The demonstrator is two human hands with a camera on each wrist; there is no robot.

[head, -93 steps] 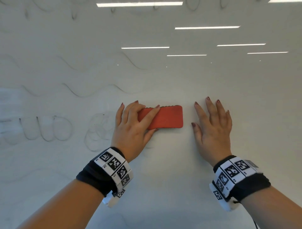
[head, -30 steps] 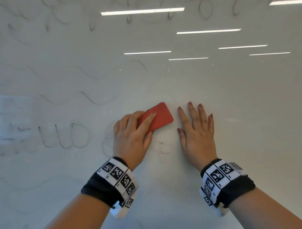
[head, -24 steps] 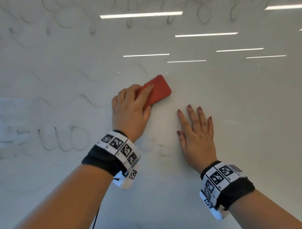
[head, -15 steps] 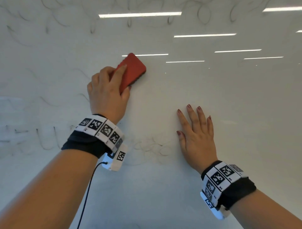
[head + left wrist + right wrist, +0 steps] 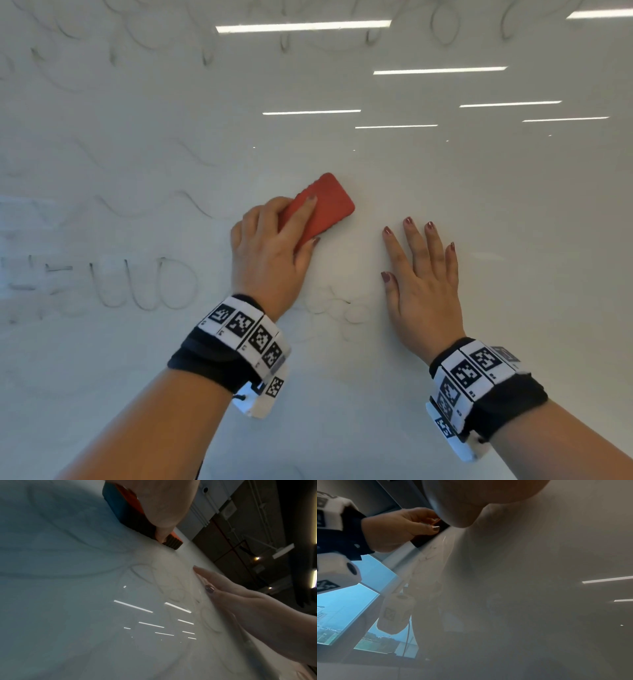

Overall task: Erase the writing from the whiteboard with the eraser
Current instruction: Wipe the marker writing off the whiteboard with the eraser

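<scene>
A red eraser [image 5: 327,205] lies tilted against the whiteboard [image 5: 479,205], and my left hand [image 5: 274,246] grips its lower end, fingers over the top and thumb at the side. The left wrist view shows the eraser [image 5: 135,513] with its dark felt pressed to the board under my palm. My right hand [image 5: 421,274] rests flat on the board to the right of the eraser, fingers straight and spread. Faint looped scribbles [image 5: 339,305] lie between my two wrists. Loops and letters [image 5: 144,284] stand to the left of my left hand, with wavy lines [image 5: 154,205] above them.
More faint loops [image 5: 442,31] run along the top of the board. Ceiling lights [image 5: 303,26] reflect in its glossy surface. In the right wrist view a window [image 5: 342,615] shows beyond the board's left edge.
My left hand swept the eraser up and to the left, then came back down and right to beside the right hand. The right hand stayed flat in place.
</scene>
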